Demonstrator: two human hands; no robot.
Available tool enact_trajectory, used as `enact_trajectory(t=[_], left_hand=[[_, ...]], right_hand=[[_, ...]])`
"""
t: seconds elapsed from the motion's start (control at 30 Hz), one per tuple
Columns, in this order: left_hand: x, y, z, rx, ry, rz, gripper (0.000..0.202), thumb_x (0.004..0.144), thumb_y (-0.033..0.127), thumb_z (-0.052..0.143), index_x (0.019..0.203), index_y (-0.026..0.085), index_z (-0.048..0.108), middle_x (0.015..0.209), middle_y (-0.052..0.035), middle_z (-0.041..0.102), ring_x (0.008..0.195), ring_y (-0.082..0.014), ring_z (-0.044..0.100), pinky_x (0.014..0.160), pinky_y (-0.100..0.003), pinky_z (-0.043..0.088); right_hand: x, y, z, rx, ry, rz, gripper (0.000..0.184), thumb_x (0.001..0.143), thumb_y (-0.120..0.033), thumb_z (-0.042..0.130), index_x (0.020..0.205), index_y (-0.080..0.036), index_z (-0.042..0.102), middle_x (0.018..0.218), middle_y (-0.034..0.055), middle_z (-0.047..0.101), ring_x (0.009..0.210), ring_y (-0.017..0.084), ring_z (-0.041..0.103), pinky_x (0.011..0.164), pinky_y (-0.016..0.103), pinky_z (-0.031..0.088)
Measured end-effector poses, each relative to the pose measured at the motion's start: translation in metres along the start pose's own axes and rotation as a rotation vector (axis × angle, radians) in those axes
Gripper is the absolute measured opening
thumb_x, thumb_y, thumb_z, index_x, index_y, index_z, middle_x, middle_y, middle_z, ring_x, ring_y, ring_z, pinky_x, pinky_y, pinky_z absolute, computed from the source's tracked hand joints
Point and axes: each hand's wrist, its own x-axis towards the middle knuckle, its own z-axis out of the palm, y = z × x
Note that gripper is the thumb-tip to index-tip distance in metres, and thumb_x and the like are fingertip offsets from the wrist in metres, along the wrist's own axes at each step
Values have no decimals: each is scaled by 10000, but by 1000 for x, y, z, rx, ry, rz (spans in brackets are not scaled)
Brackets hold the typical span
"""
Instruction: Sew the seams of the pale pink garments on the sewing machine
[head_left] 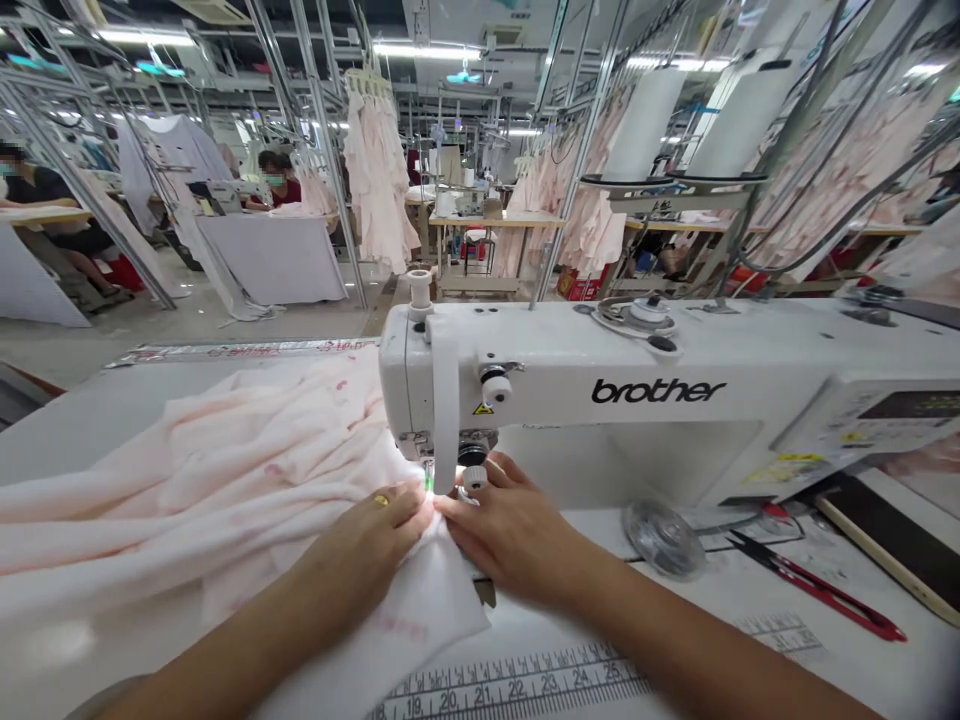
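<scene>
Pale pink fabric (247, 450) with small darker pink marks lies in folds across the left of the machine table and runs under the needle area of a white brother sewing machine (547, 360). My left hand (386, 530) presses on it just left of the lit needle, fingers drawn together, a ring on one finger. Close on the other side, my right hand (517, 530) pinches the fabric edge by the presser foot. Its farther fingers are partly hidden behind the machine's dial. A loose corner of the cloth hangs toward me between my forearms.
Red-handled thread snips (821, 585), a phone (892, 540) and a clear round bobbin case (664, 538) lie at right. A printed ruler (517, 685) runs along the front edge. Two thread cones (645, 125) stand above. Behind, people sit at other machines among hanging pink garments (375, 170).
</scene>
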Motion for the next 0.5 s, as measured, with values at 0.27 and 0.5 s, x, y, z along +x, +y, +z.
enact_trajectory(t=[0.27,0.5], left_hand=[[3,-15,0,2,90,31,471,823,-40,337,1133,163,628,1191,-117,655,1114,-254,621,908,-404,561],[4,-27,3,-2,-1,43,374,913,32,371,1176,183,589,1232,-117,617,1149,-250,589,977,-444,515]], right_hand=[[-1,3,-1,25,-4,23,197,999,-252,448,1147,-211,573,1147,64,581,1059,210,480,1080,404,256],[-5,7,2,36,138,-265,191,1003,-292,482,1079,-173,610,1072,38,658,1011,183,527,1113,396,238]])
